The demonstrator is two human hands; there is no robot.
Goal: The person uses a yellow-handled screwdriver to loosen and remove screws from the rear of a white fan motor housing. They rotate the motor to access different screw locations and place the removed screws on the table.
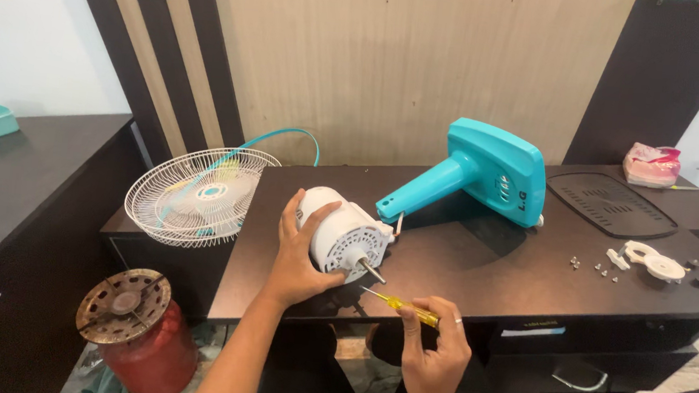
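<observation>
Motor (344, 234) in left hand (296, 260) | screwdriver (401, 304) in right hand (433, 350) | screws (595, 266) apart

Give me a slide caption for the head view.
Left hand steadies white fan motor; right hand holds yellow screwdriver near its shaft.

White fan grille (199, 195), red cylinder (140, 334)

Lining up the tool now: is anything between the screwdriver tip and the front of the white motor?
Nothing visible. The right hand holds the yellow screwdriver, its tip in open air just below the shaft of the white motor, which the left hand steadies on the table.
</observation>
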